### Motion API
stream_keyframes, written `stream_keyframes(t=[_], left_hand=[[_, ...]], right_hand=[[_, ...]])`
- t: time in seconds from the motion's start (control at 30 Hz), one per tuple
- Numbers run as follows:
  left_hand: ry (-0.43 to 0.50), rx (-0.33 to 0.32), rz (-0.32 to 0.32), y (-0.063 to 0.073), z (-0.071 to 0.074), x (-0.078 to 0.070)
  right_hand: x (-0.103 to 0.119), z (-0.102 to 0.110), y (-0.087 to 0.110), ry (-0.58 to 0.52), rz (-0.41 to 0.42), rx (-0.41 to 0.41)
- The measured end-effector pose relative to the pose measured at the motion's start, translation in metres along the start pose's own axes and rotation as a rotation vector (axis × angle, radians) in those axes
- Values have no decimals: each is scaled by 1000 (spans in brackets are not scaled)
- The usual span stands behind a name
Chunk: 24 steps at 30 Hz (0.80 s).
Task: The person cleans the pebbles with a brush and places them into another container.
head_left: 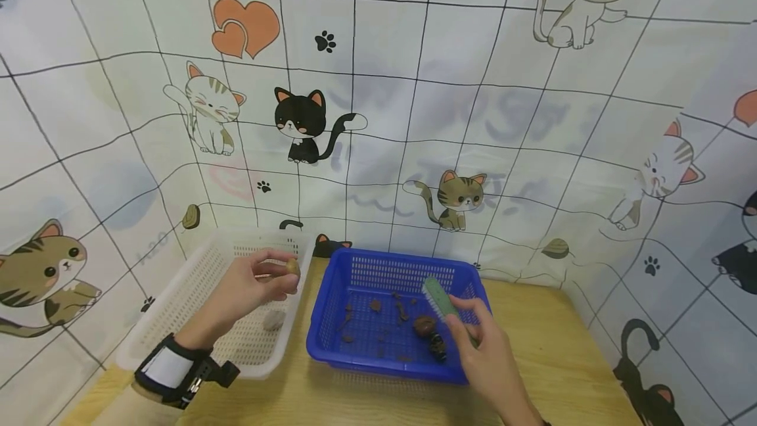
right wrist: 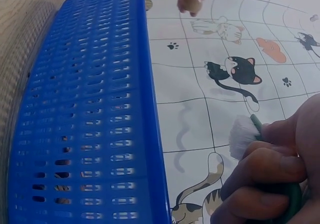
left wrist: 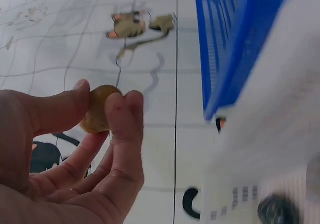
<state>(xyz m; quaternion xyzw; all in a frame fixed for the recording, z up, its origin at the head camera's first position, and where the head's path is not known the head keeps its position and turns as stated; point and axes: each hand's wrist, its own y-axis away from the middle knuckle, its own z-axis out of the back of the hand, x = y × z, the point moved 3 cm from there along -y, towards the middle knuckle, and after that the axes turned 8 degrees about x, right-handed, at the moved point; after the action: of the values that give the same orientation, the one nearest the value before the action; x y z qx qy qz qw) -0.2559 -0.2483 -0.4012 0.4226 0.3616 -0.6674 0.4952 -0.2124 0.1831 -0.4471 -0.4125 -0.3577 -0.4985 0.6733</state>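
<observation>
The left hand (head_left: 251, 284) pinches a rounded brown object (head_left: 292, 267) near the white basket (head_left: 254, 369); the right hand (head_left: 487, 347) grips a green brush (head_left: 439, 298) above the blue basket (head_left: 390, 371).

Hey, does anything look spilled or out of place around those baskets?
Yes: small brown clumps lie scattered on the floor of the blue basket, beside two larger lumps. It looks messy, perhaps loosened dirt, given the brush in the right hand, though I can't confirm that. Neither that basket nor the white basket looks tipped.

Apparently a home corner: cat-print sheet (head_left: 381, 104) surrounding a wooden table (head_left: 550, 347)
</observation>
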Motion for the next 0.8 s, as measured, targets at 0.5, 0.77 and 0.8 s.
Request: stream_keyframes(t=[0.5,0.77,0.8], left_hand=[[-390,80,212,-33,79,34],[-506,158,350,-54,85,63],[-526,165,357,-56,84,65]], right_hand=[[9,18,-1,2,33,-51],[11,22,0,-12,86,-67],[12,22,0,-17,100,-71]])
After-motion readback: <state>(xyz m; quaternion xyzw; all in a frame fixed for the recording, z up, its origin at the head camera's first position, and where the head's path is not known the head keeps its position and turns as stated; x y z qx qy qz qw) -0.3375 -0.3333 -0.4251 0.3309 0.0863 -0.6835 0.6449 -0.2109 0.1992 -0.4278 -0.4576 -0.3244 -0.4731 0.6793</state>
